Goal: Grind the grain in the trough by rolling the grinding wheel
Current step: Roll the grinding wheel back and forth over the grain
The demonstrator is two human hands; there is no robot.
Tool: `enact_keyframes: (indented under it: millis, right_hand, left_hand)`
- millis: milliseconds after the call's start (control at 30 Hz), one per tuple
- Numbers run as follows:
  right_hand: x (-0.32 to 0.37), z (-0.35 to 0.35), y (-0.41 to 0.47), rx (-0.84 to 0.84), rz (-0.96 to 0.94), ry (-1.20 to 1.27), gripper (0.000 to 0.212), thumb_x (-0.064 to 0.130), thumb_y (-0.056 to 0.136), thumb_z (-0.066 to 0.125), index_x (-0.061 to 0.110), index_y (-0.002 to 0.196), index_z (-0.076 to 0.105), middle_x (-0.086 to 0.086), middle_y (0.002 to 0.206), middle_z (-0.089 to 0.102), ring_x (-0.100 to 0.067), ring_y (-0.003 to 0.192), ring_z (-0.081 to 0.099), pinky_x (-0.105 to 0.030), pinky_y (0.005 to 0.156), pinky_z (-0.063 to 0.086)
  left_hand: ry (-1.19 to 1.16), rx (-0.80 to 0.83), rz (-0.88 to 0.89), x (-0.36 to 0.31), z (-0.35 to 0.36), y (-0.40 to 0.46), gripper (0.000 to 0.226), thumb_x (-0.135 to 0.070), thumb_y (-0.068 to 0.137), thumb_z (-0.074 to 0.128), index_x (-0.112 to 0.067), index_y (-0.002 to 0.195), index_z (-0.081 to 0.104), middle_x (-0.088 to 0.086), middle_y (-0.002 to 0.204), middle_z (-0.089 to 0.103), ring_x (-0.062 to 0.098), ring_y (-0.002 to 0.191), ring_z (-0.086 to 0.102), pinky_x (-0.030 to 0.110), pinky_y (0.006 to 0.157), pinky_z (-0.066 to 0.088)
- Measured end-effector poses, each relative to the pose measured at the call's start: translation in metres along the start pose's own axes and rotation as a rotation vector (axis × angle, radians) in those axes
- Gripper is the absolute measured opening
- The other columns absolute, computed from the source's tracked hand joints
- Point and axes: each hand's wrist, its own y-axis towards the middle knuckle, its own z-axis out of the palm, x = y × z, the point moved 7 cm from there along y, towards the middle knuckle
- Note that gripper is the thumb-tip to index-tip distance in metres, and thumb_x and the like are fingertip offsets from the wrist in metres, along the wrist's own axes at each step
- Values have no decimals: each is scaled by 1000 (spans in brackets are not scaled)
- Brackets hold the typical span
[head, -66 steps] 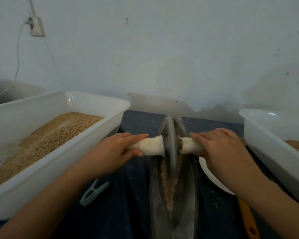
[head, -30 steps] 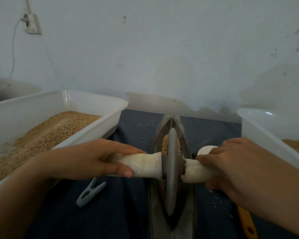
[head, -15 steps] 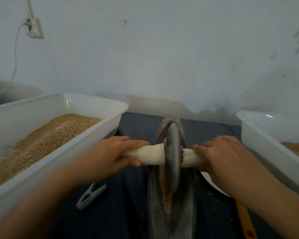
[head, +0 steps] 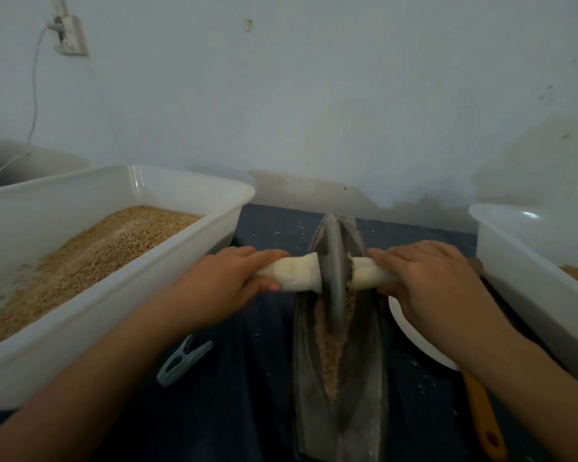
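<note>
My right wrist covers much of a white round plate [head: 414,338], and an orange handle [head: 481,415] runs out from under my forearm; what it belongs to I cannot tell. The white plastic tub on the right [head: 528,281] is cut off by the frame edge, showing only a corner of tan grain.

On my left stands a large white plastic tub of tan grain [head: 187,241], just beside my left forearm. A grey clothes peg [head: 184,358] lies on the dark blue cloth [head: 241,395] between that tub and the long grey metal boat-shaped trough [head: 367,378].

The grey metal grinding wheel [head: 334,278] stands upright in the trough's far half, with crushed tan grain [head: 331,355] in the groove on my side of it. My left hand [head: 224,285] grips one end of the pale wooden axle [head: 297,273], my right hand [head: 427,278] the other, the wheel between them.
</note>
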Motion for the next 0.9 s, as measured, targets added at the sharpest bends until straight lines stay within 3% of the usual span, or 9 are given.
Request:
enact_keyframes:
  millis: [67,133,267,367,467,533,600,767,900]
  right_hand:
    - [-3,2,-1,-28,38,36,53,26,86,64,26,136,46,2,127,59,-21,116,51,-34,102,27]
    - [-1,2,-5,7,30,4,53,34,92,54,31,142,35,9,134,51,-14,122,44,-29,104,22]
    - [12,-12,-12,118,-111,-53,43,42,93,48,38,134,35,14,126,50,-11,115,44,-27,99,26]
    - [20,-27,-22,181,-208,-55,42,49,91,46,37,130,38,17,122,51,-7,111,46,-25,94,29]
    - [20,-33,-27,191,-237,-36,46,55,88,46,40,131,38,19,120,53,-4,109,48,-23,91,32]
    - [18,-28,-23,149,-215,-28,44,53,89,46,40,130,38,19,119,54,-5,108,50,-24,91,33]
    - [12,-16,-12,97,-159,-34,42,48,91,46,41,132,38,17,122,53,-8,110,49,-26,95,32]
    - [-11,8,3,-12,11,2,52,39,94,47,36,143,29,15,137,47,-10,124,41,-25,105,22]
    - [1,3,-5,20,-60,-11,49,39,94,46,36,141,31,15,132,49,-11,118,44,-25,100,25]
  left_hand:
    - [71,-101,45,-4,-2,3,51,-42,93,46,-36,141,33,-4,117,54,11,101,48,30,89,42]
    - [58,-105,84,-8,-5,2,50,-42,92,48,-36,140,34,-6,111,55,9,98,48,28,87,41]
    - [-173,162,111,-9,-9,-12,45,-45,89,49,-54,130,34,-24,107,52,-8,100,48,9,86,36]
    - [-409,358,126,-13,-16,-26,46,-50,83,51,-55,128,41,-25,122,57,-9,112,50,18,99,39]
    - [-452,419,157,-16,-19,-30,46,-51,83,53,-56,127,43,-28,119,57,-8,109,53,16,93,41]
    - [-374,350,121,-13,-16,-25,41,-54,80,53,-60,119,45,-31,109,59,-12,99,53,10,83,40]
    - [-225,218,73,-8,-9,-15,37,-50,84,54,-58,117,40,-25,111,56,-7,100,52,14,84,38]
    - [179,-184,80,-10,-5,4,51,-41,94,46,-34,142,31,-5,121,51,12,108,46,24,87,34]
    - [55,-69,147,-11,-8,-2,48,-41,91,50,-47,135,30,-13,111,52,0,97,45,15,80,30]
